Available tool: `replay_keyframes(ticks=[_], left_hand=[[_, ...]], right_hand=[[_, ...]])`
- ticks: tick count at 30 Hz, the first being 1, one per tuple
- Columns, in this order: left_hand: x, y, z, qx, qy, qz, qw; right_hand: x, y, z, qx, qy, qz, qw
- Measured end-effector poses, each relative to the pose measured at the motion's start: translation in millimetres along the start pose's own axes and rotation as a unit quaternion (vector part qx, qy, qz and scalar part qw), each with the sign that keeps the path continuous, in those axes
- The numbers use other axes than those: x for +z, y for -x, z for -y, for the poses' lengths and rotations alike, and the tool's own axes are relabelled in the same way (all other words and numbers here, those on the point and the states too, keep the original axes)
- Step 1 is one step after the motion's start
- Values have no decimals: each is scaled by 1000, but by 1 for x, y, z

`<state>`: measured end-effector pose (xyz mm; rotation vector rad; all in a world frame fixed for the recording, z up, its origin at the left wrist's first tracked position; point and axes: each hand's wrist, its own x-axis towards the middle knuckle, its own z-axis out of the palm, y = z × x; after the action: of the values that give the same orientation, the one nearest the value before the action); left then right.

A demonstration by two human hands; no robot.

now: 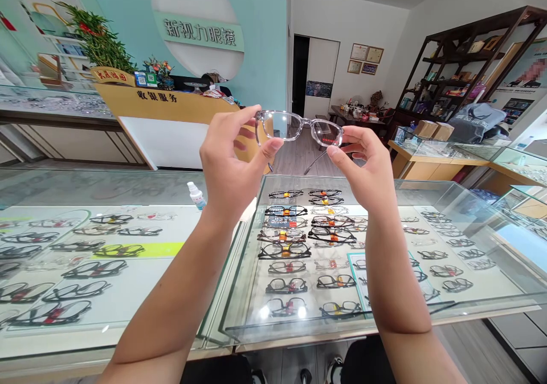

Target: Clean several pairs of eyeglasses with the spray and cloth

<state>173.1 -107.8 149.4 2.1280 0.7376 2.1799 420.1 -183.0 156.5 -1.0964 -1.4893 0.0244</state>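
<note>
**Clear glasses [306,122] held up two-handed**

Head view: left hand [231,164] pinches one end of the frame, thumb below the lens; right hand [368,164] grips the other end. Glasses raised over glass display case [307,334], red print on right lens. Rows of eyeglasses [285,251] inside case. Spray bottle [197,196] just beside left wrist. Counter [162,139] beyond.

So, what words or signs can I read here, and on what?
"新视力眼镜": round white wall sign with mint band.
"收银服务": tan band of the white-fronted counter.
Too blurred: lettering on the clear plastic eyeglasses, curved wooden plaque, grey plastic bag.
Too small: print on the white plastic spray bottle, four framed wall sheets, dark door banner, small coloured tags.
</note>
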Motion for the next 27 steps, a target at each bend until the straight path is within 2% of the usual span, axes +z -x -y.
replay_keyframes(ticks=[6,10,20,27], left_hand=[[-3,-7,26,-65,79,42,994],[-4,-11,42,-71,103,43,991],[-3,-9,40,-69,109,41,991],[-1,-13,59,-60,121,51,990]], right_hand=[[7,3,7,-58,2,-47,997],[12,5,10,-76,19,-57,995],[12,7,12,-81,30,-59,995],[12,7,15,-79,20,-69,994]])
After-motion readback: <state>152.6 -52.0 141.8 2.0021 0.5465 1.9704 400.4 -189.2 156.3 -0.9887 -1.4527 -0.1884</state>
